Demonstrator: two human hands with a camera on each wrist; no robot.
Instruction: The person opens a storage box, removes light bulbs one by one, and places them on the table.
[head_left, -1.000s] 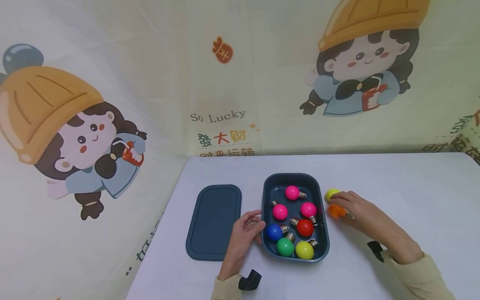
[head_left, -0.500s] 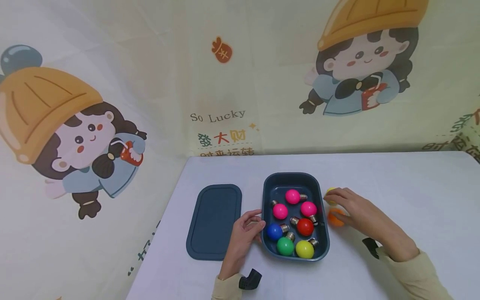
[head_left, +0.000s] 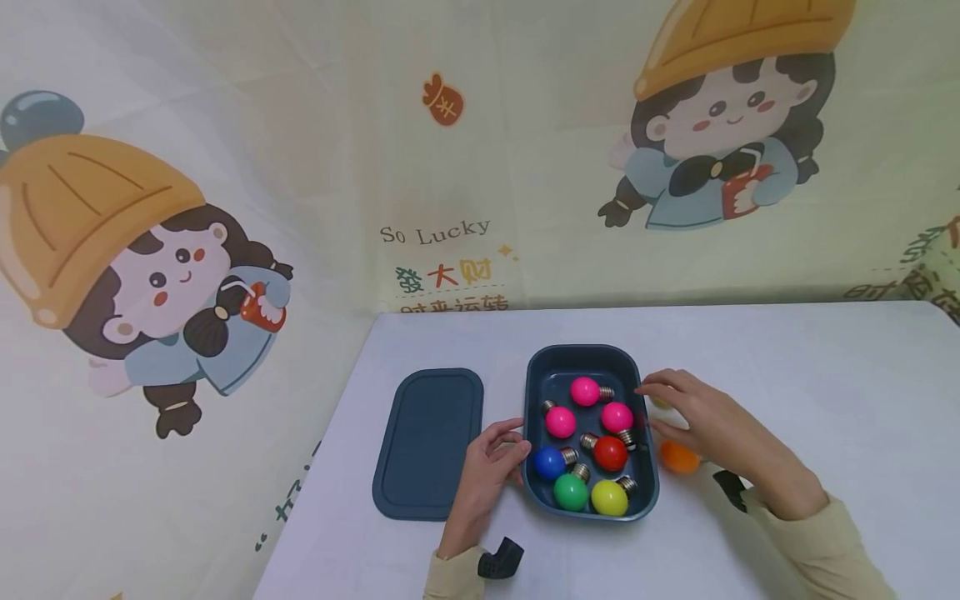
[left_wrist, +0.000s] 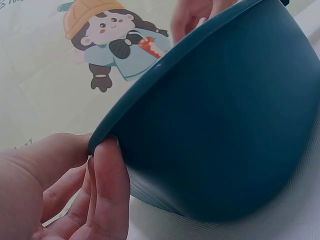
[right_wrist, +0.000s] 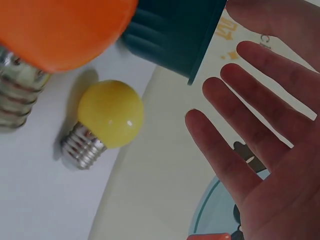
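Note:
A dark blue plastic box holds several light bulbs, among them a pink bulb, a red bulb, a blue bulb and a green bulb. My left hand pinches its left rim, thumb above and fingers beneath in the left wrist view. On the other side, my right hand has straight, spread fingers by the right rim, with nothing in its grasp. Below that hand lies an orange bulb. A yellow bulb lies beside the box, mostly hidden by the fingers in the head view.
Left of the box, a flat dark blue lid lies on the white table. A cloth printed with cartoon figures hangs behind the table and along its left side.
My right hand has moved left from the loose bulbs to the box's right rim. The orange bulb has shifted slightly towards me. My left hand and the box stay put.

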